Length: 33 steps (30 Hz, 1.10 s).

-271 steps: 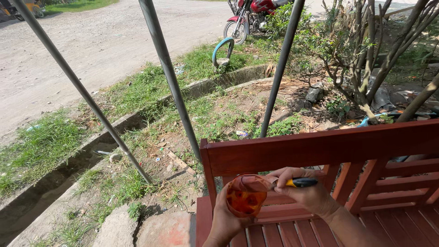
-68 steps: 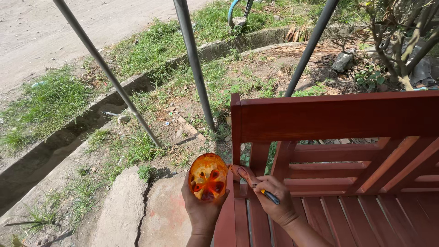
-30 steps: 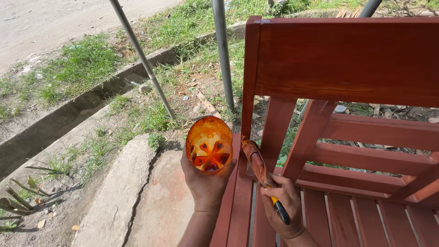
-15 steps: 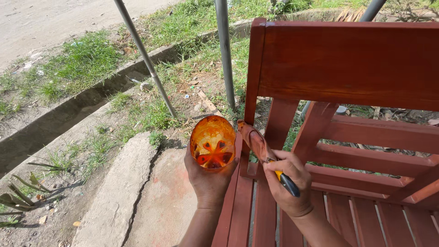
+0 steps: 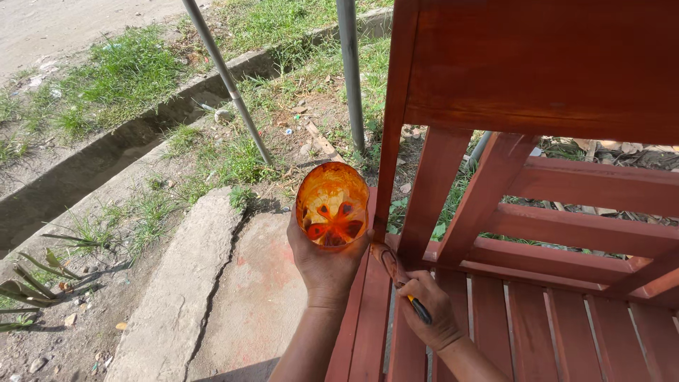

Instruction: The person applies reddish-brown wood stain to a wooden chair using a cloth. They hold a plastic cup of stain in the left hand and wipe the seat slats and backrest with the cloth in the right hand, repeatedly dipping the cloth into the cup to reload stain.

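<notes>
The left hand [image 5: 327, 265] grasps a cut-off plastic bottle bottom [image 5: 332, 205] from below, its open mouth tipped toward the camera, a shallow pool of orange-red stain showing inside. It sits just above and ahead of the palm, close beside the upright post of the red wooden bench [image 5: 537, 85].

The right hand [image 5: 433, 311] is closed around a paintbrush [image 5: 396, 272], the dark handle end poking out below the fingers and the bristle end angled up and to the left of the knuckles. Half a second ago the bristles were raised beside the cup's rim; now they have dropped and lie against the seat slat at the foot of the post, just right of the left wrist. The hand itself has sunk lower and drawn nearer the body.

The brush has gone from cup to wood, so the work reads as staining the joint where post meets seat. The cup has barely shifted.

Beyond the left hand lie a cracked concrete slab [image 5: 212, 297], grass and slanting metal poles [image 5: 226, 78].
</notes>
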Motion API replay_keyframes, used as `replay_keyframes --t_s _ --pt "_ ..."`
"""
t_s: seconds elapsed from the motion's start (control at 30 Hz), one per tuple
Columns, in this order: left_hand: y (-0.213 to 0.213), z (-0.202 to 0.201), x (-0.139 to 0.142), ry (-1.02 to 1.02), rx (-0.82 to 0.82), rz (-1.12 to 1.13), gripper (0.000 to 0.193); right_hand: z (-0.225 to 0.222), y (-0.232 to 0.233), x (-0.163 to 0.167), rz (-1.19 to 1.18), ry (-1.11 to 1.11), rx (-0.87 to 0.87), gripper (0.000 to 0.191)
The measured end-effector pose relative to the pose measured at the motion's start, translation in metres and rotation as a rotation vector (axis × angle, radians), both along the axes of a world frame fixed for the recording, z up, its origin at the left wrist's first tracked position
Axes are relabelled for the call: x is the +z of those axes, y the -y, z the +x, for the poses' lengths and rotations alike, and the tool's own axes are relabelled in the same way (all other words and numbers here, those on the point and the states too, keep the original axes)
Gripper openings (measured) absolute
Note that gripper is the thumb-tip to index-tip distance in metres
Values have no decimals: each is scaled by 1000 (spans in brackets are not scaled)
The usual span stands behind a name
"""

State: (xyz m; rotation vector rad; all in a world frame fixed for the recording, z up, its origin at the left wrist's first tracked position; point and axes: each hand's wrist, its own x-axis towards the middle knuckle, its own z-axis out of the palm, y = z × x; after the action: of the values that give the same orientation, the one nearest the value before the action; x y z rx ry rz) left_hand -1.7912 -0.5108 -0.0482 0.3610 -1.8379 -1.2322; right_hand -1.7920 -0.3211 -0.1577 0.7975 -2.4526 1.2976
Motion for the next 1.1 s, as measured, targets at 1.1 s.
replay_keyframes --t_s 1.1 --pt "-3 -22 20 -27 -52 55 111 -2 -5 78 -157 -102 -187 13"
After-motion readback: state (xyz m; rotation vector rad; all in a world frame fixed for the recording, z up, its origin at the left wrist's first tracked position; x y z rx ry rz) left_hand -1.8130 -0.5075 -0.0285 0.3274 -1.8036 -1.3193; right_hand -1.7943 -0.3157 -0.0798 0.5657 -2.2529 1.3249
